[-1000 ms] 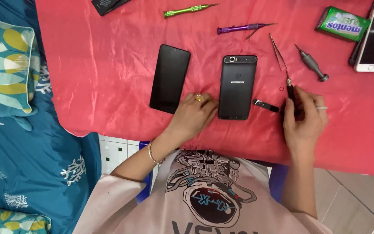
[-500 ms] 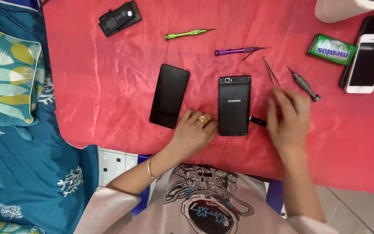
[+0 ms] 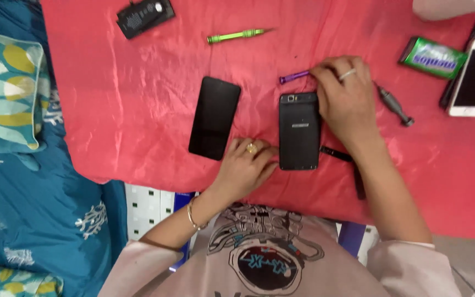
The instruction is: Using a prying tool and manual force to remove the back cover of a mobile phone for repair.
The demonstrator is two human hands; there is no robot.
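Red cloth (image 3: 138, 110) is covering the tabletop, with blue patterned bedding (image 3: 23, 209) lying off its left edge. Near the front edge a black phone (image 3: 299, 131) is lying back up; the left hand (image 3: 244, 168) is resting loosely curled, its fingertips touching the phone's lower left side. The right hand (image 3: 346, 99) is reaching over the phone's top right corner, fingers closing on a purple screwdriver (image 3: 294, 77). A black screen panel (image 3: 214, 117) is lying just left of the phone, a green screwdriver (image 3: 236, 36) towards the back edge.

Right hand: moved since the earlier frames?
Yes. The right hand went from beside the black phone's lower right corner up to the purple screwdriver above it.
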